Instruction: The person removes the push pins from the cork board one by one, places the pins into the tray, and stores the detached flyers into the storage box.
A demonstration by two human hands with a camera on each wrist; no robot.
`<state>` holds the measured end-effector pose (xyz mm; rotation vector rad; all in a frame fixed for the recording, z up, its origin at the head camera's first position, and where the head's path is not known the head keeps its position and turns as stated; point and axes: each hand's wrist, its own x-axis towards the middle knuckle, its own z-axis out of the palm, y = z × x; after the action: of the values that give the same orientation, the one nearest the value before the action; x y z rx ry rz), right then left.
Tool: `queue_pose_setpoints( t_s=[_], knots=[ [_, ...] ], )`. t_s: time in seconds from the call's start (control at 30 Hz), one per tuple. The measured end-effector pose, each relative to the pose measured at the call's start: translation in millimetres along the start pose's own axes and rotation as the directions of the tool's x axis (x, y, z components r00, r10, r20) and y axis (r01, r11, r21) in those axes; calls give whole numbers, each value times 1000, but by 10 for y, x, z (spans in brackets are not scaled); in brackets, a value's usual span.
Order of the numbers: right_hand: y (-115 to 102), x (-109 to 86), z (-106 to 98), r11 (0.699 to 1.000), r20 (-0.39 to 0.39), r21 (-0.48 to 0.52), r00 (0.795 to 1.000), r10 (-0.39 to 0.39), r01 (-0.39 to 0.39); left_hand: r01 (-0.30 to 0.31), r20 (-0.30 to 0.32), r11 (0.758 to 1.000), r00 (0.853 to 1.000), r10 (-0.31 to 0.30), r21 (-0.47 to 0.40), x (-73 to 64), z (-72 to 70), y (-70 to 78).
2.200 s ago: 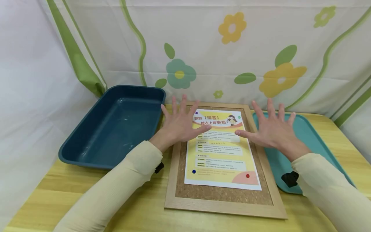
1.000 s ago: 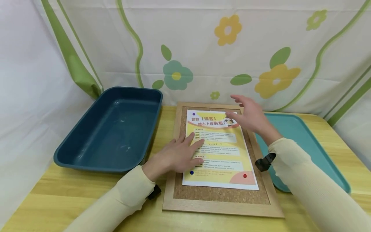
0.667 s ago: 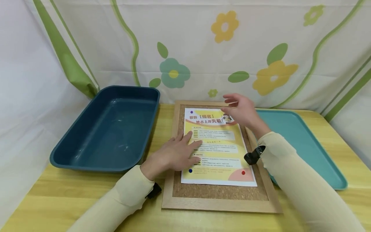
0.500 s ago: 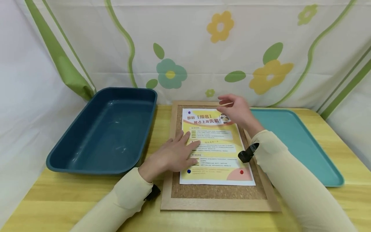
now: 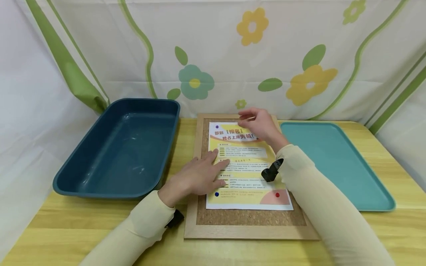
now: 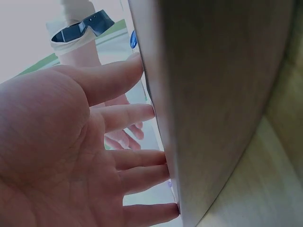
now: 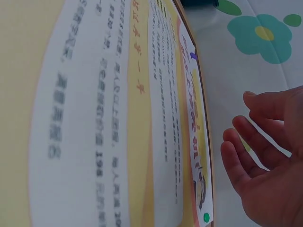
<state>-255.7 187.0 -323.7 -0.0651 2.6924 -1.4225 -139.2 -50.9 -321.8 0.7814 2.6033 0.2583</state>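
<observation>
A printed yellow poster (image 5: 246,186) lies on a framed cork board (image 5: 251,218). Push pins mark its corners: purple (image 5: 217,126) at top left, blue (image 5: 216,194) at bottom left, red (image 5: 277,195) at bottom right, and green (image 7: 206,218) in the right wrist view. My left hand (image 5: 198,175) rests on the poster's left side with fingers spread, fingertips touching the board in the left wrist view. Above the poster's top edge hovers my right hand (image 5: 259,125), fingers loosely bent toward the purple pin and nothing between them.
To the left stands a deep dark-blue basin (image 5: 116,147). A flat teal tray (image 5: 339,166) lies on the right, partly behind my right forearm. Behind the wooden table (image 5: 66,229) hangs a flowered curtain (image 5: 226,44).
Both hands were raised and spread over the board. The left came down onto the poster's left side; the right bent its fingers and moved left along the top edge.
</observation>
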Motion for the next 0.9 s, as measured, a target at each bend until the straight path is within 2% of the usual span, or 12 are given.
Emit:
queue_pose_setpoints(
  t_s=[0.63,0.9],
  knots=[
    [-111,198,353,1000,75,31,997,-3,1,-8,9,1000,1000,8,0,7,-10,-16],
    [-56,287,518,995,111,102,994,-16,5,-9,17,1000,1000,9,1,6,8,-21]
  ],
)
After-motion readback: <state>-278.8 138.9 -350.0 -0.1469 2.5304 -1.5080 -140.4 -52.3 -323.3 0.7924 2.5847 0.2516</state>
